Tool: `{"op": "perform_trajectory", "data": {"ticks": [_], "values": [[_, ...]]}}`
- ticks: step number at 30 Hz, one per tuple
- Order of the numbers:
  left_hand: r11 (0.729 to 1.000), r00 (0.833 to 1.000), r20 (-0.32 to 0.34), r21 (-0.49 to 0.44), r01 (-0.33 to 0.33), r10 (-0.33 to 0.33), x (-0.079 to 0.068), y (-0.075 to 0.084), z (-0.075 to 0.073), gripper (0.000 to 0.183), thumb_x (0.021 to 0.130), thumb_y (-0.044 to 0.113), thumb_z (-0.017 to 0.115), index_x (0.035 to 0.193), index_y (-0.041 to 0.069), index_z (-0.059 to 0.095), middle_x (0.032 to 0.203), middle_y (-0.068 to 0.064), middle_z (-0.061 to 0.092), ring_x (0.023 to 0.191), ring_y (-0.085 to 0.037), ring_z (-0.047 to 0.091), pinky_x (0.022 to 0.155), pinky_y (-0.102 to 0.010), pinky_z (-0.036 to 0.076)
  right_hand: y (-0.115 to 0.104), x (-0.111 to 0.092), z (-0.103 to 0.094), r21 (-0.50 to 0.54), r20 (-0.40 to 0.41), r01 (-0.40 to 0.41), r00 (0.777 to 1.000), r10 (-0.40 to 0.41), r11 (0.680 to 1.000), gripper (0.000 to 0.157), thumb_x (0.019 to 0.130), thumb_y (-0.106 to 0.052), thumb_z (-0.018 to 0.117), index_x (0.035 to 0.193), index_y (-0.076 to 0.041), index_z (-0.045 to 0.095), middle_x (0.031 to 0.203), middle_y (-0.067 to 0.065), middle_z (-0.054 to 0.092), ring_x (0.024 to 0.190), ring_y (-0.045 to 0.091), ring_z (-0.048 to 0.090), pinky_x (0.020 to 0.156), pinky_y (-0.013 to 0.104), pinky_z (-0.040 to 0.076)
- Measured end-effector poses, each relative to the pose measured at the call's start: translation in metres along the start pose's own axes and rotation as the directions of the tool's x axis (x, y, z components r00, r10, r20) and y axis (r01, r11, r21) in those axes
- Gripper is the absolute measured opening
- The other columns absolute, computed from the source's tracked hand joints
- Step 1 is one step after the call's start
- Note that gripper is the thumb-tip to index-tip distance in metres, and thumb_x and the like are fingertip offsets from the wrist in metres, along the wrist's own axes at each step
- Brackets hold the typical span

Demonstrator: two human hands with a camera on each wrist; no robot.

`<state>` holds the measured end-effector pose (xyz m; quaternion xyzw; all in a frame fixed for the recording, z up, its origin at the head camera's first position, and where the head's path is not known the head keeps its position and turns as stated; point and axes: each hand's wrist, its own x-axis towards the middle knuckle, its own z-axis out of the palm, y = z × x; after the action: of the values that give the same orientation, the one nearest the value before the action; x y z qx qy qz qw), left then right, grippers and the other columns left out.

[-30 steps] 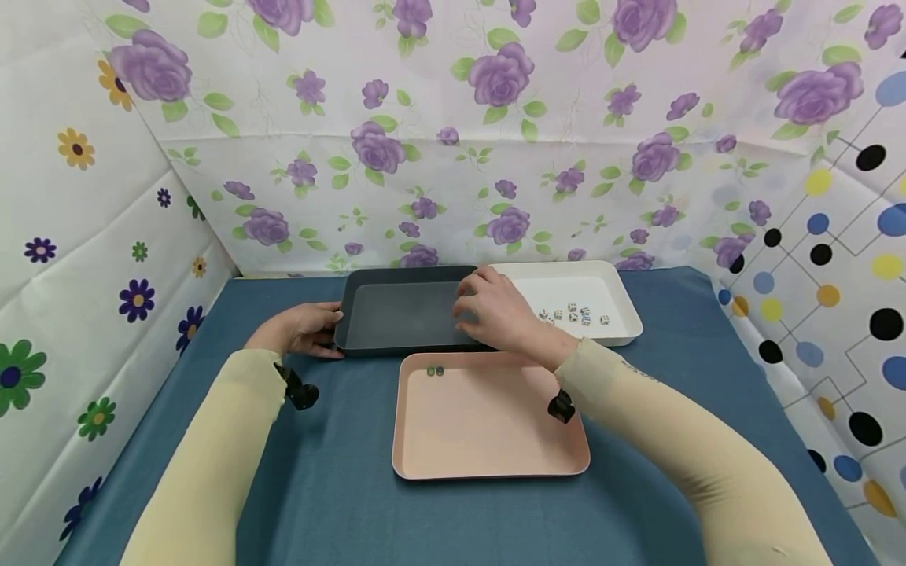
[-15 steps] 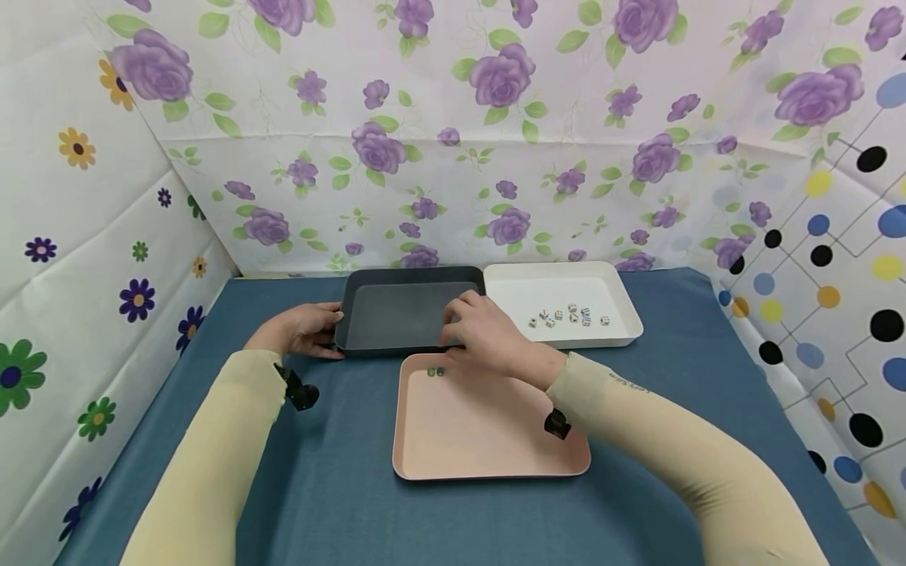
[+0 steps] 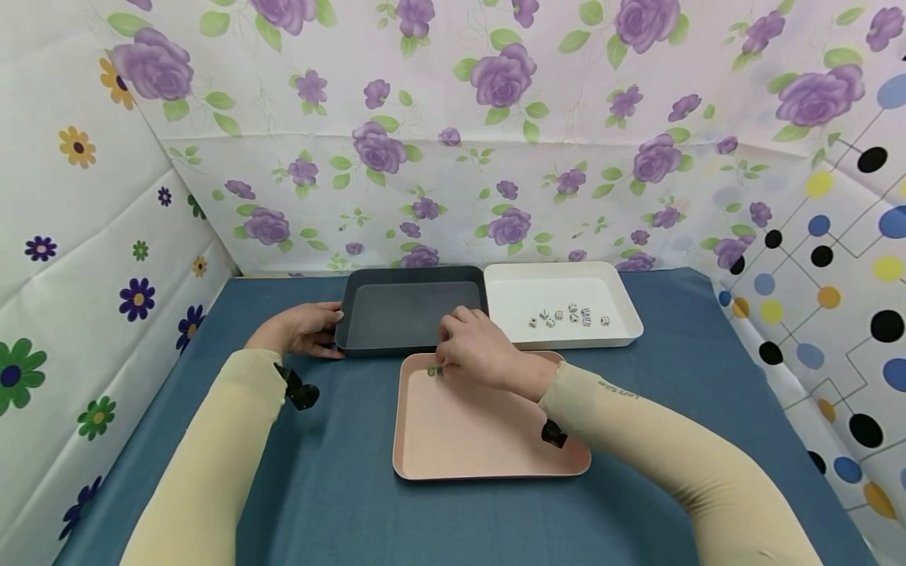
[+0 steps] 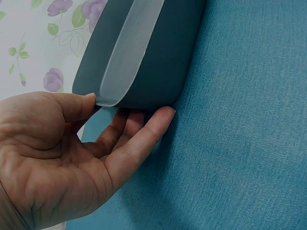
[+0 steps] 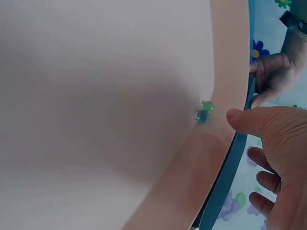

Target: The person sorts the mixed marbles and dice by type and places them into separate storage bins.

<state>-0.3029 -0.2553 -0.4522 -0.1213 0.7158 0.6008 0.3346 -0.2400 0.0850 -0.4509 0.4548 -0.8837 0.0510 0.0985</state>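
My left hand (image 3: 300,328) holds the left end of the dark grey tray (image 3: 410,310). In the left wrist view its thumb rests on the rim and its fingers lie below, against the outer wall. My right hand (image 3: 477,350) is over the far edge of the pink tray (image 3: 488,440), its fingertips close to a green marble (image 5: 207,106) and a blue-green marble (image 5: 202,116) in that tray's far left corner. The right wrist view shows the thumb apart from the bent fingers, with nothing visible between them.
A white tray (image 3: 552,283) stands right of the dark tray, with several small white dice (image 3: 573,317) in it. All three trays are on a blue cloth (image 3: 340,487). A floral curtain (image 3: 453,157) hangs right behind them.
My right hand has moved left and toward me, from between the dark and white trays to the marbles in the pink tray. My left hand has stayed on the dark tray.
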Motion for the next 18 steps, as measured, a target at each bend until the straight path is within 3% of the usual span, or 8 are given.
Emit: {"op": "perform_trajectory", "data": {"ticks": [12, 18], "values": [[1.0, 1.0, 0.006, -0.006, -0.004, 0.004, -0.002, 0.001, 0.002, 0.057, 0.116, 0.02, 0.03, 0.167, 0.027, 0.005, 0.159, -0.025, 0.033, 0.141, -0.043, 0.041, 0.099, -0.056, 0.053, -0.006, 0.001, 0.01, -0.148, -0.003, 0.033, 0.999, -0.034, 0.988, 0.008, 0.089, -0.031, 0.083, 0.097, -0.033, 0.083, 0.094, -0.002, 0.052, 0.084, 0.02, 0.033, 0.074, 0.035, 0.034], [1.0, 1.0, 0.006, -0.011, -0.002, 0.002, -0.003, 0.002, 0.002, 0.057, 0.116, 0.021, 0.03, 0.167, 0.027, 0.004, 0.16, -0.025, 0.032, 0.141, -0.044, 0.041, 0.099, -0.056, 0.053, -0.008, 0.002, 0.013, -0.202, -0.016, 0.046, 0.999, -0.05, 0.978, 0.004, 0.093, -0.031, 0.079, 0.092, -0.034, 0.082, 0.087, -0.002, 0.047, 0.081, 0.019, 0.027, 0.073, 0.036, 0.031]]}}
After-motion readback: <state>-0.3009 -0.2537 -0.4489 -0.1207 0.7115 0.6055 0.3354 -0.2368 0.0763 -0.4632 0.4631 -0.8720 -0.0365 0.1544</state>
